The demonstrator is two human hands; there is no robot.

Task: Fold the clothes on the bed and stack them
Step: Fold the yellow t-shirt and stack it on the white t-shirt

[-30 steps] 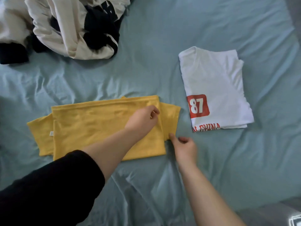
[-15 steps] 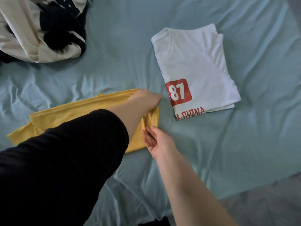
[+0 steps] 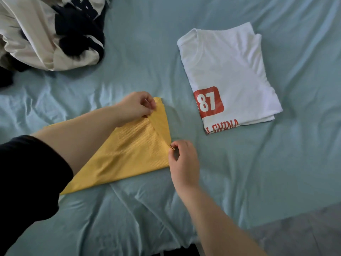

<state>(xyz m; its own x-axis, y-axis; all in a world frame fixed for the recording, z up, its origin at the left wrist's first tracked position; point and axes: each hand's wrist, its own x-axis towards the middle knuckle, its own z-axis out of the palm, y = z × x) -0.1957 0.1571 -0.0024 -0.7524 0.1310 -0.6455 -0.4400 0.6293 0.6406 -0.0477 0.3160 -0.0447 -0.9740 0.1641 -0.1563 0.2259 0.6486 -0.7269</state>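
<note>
Since each hand pinches one corner of the yellow tee [image 3: 129, 154] at its right end, prob. to carry that end over for the next fold, the cloth tents up betw. the fingers. L hand [image 3: 136, 106] reaches across, forearm over the tee, thumb & forefinger nipping the far corner. R hand [image 3: 182, 159] nips the near one. White tee [image 3: 227, 71] lies folded on the bed [image 3: 276, 163], just beyond the R fingers. Unfolded pile [image 3: 36, 39] sits well apart, past the L fingers.

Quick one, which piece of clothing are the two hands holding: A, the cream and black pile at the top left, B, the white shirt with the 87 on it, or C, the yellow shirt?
C: the left hand and the right hand each pinch a corner on the right edge of the yellow shirt, while the white shirt lies apart to the right.
</note>
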